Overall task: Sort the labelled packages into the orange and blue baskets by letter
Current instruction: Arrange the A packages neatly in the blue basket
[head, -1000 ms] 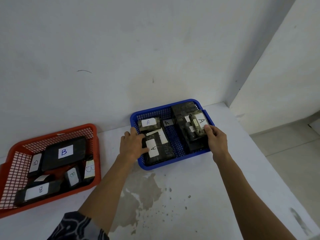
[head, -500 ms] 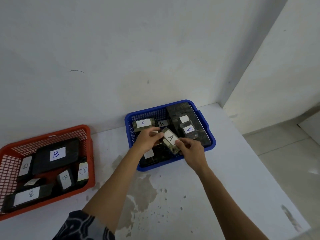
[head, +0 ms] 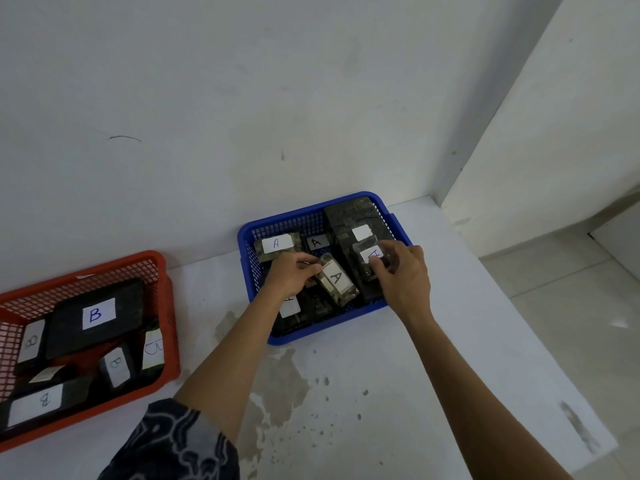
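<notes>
Over blue basket [head: 313,332], camouflage package [head: 337,285], white A label [head: 335,278]

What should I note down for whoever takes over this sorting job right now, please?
Left hand: holding a camouflage A package over the blue basket.
Right hand: fingers on a small A package atop the large dark package in the same basket.
Done: A packages are in blue; B packages fill the orange basket; none lie on the table.
Left: set both A packages down and let go.
</notes>
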